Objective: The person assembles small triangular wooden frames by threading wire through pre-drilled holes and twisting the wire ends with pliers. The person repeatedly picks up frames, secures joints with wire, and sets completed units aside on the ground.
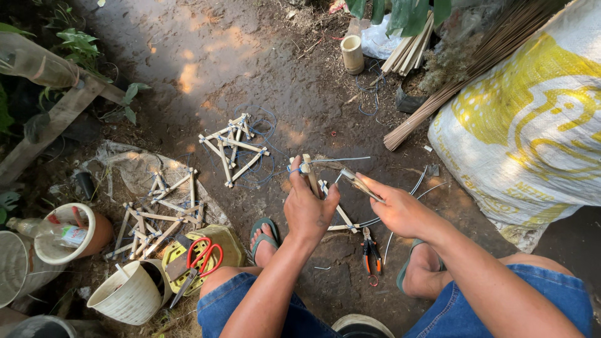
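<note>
Bamboo frame (328,199) sat dead centre over the dirt, pinched in the left hand (308,209), fingers closed round its upright stick, thumb up along it. Long axis of that stick ran roughly 12 to 6; a second stick angled off toward 5. Blue wire (299,168) wrapped the top joint, at 12 from the left hand.

Right hand (400,209) sat at 3 from the frame, closed on pliers (358,183). Pliers' axis ran 4 to 10, nose pointing at the wrapped joint, a wire strand (341,159) running from joint toward 3. Couldn't tell if the nose actually gripped the wire. Left hand was the nearer to the joint.

Further out: second pliers, orange-handled (371,253), on the ground at 6 between the feet. Finished frames (233,147) at 10, more (159,213) at 9. Red-handled scissors (197,263) at 8 beside a white pot (128,294). White-and-yellow sack (532,119) at 2.
</note>
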